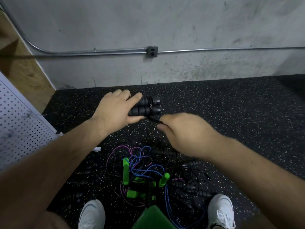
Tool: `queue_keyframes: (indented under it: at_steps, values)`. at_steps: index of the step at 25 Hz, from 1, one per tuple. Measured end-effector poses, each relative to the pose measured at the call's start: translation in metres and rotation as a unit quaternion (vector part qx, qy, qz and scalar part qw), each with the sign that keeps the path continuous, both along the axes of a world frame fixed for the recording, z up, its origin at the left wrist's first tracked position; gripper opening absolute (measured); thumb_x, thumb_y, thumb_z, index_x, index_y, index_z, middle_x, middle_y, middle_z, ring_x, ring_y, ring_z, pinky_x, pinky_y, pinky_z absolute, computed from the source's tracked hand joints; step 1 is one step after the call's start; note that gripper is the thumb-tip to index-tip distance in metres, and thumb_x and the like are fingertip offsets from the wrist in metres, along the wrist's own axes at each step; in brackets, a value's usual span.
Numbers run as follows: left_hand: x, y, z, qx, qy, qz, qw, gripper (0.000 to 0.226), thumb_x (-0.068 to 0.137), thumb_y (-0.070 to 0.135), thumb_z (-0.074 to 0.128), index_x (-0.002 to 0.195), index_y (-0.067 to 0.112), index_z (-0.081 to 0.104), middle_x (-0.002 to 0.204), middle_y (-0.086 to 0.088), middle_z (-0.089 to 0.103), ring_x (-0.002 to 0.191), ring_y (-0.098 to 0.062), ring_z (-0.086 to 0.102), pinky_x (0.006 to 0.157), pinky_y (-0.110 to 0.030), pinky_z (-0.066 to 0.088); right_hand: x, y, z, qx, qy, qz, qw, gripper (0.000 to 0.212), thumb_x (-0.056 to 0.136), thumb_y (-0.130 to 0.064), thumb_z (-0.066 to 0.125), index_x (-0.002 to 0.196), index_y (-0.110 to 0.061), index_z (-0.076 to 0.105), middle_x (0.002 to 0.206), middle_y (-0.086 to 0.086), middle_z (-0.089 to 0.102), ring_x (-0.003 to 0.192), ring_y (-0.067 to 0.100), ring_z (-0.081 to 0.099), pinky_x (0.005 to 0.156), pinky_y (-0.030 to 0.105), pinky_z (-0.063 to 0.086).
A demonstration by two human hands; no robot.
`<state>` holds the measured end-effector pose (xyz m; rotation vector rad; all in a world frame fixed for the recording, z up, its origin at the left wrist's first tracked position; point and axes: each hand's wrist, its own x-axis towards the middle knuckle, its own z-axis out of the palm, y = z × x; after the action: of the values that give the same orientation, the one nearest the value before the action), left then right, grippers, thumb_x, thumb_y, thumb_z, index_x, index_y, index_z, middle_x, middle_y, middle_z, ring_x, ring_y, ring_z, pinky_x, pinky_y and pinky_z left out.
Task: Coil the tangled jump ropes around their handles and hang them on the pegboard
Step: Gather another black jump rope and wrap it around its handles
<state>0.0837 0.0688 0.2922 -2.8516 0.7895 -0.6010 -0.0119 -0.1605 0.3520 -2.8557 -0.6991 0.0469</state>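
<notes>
My left hand (115, 109) grips a pair of black ribbed jump-rope handles (149, 105) held side by side, with thin black rope wound a few turns around them. My right hand (181, 133) pinches the black rope (152, 119) just below the handles' right end. On the floor between my feet lies a tangled pile of ropes (145, 176): green handles (125, 171), blue and pink cords, and several black handles with black wire ropes. A white pegboard (18, 124) leans at the left edge.
A black speckled rubber floor (231, 113) meets a grey concrete wall with a metal conduit and an outlet box (152, 51). My white shoes (92, 214) flank the pile. A green object (153, 219) sits at the bottom centre. A wooden panel stands beyond the pegboard.
</notes>
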Motion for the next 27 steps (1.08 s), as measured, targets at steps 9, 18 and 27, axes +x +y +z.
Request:
queue_keyframes:
  at_steps: [9, 18, 27]
  values:
    - [-0.035, -0.031, -0.004, -0.032, 0.115, -0.207, 0.971, 0.070, 0.081, 0.077, 0.050, 0.132, 0.030, 0.054, 0.090, 0.011, 0.051, 0.081, -0.011, 0.049, 0.074, -0.028, 0.044, 0.055, -0.053, -0.006, 0.041, -0.036, -0.018, 0.998, 0.031, 0.088, -0.066, 0.051, 0.098, -0.043, 0.068, 0.095, -0.016, 0.069, 0.090, 0.007, 0.062, 0.079, 0.033, 0.053]
    - [-0.051, -0.042, 0.017, -0.153, 0.190, -0.165, 0.956, 0.062, 0.078, 0.070, 0.055, 0.131, 0.040, 0.046, 0.099, 0.016, 0.053, 0.094, -0.007, 0.054, 0.083, -0.031, 0.050, 0.053, -0.048, -0.053, 0.485, 0.314, -0.049, 0.815, 0.010, 0.090, -0.010, 0.071, 0.081, -0.011, 0.065, 0.072, -0.006, 0.065, 0.065, 0.001, 0.061, 0.064, 0.019, 0.051]
    - [-0.031, -0.030, 0.014, -0.173, 0.075, -0.080, 0.979, 0.076, 0.085, 0.070, 0.048, 0.149, 0.029, 0.036, 0.110, 0.005, 0.056, 0.104, -0.021, 0.059, 0.085, -0.037, 0.052, 0.039, -0.010, -0.058, 0.359, 0.308, -0.111, 0.874, 0.034, 0.109, -0.033, 0.035, 0.088, -0.017, 0.056, 0.070, 0.004, 0.050, 0.060, 0.016, 0.049, 0.054, 0.020, 0.047]
